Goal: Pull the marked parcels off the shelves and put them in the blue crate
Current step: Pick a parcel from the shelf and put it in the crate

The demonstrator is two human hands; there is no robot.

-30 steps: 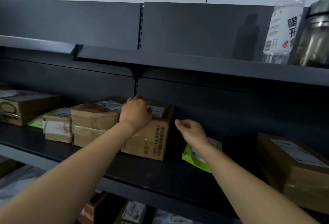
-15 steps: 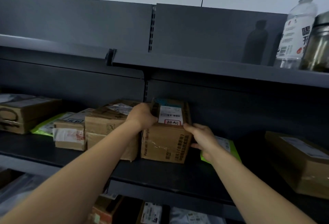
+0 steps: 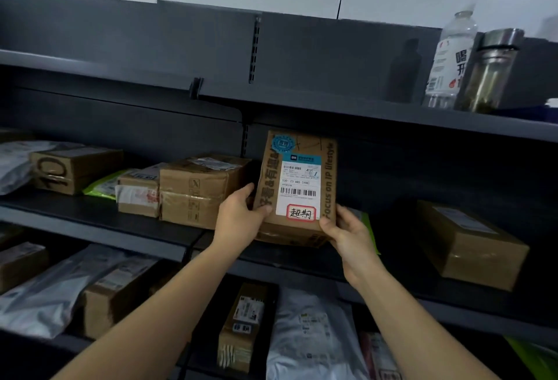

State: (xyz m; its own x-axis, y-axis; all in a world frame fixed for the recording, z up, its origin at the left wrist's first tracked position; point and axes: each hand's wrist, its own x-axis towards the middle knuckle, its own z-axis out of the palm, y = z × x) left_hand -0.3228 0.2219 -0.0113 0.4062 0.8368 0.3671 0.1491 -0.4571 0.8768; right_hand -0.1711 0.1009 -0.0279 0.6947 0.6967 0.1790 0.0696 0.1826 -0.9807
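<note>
**Brown box with a red-edged sticker, held in two hands**

The parcel (image 3: 297, 186) is a flat brown cardboard box. It is tipped up so its top faces the camera, in front of the middle shelf (image 3: 99, 213). Down its side it says "Focus on IP lifestyle". On top are one round blue sticker (image 3: 283, 143) and one white label (image 3: 300, 180) with black bar codes. One small red-edged sticker (image 3: 300, 213) has "超期" written by hand.

The left hand (image 3: 238, 219) grips the box's lower left edge with its thumb on top. The right hand (image 3: 350, 234) grips the lower right corner the same way.

Three more brown taped boxes (image 3: 199, 192) sit in a row to the left. One big brown box (image 3: 471, 246) sits to the right. A green bag (image 3: 370, 228) peeks out behind the right hand.

On the top shelf stand one clear plastic bottle (image 3: 451, 59) with Chinese writing and one glass flask (image 3: 490, 71) with a metal cap.
</note>
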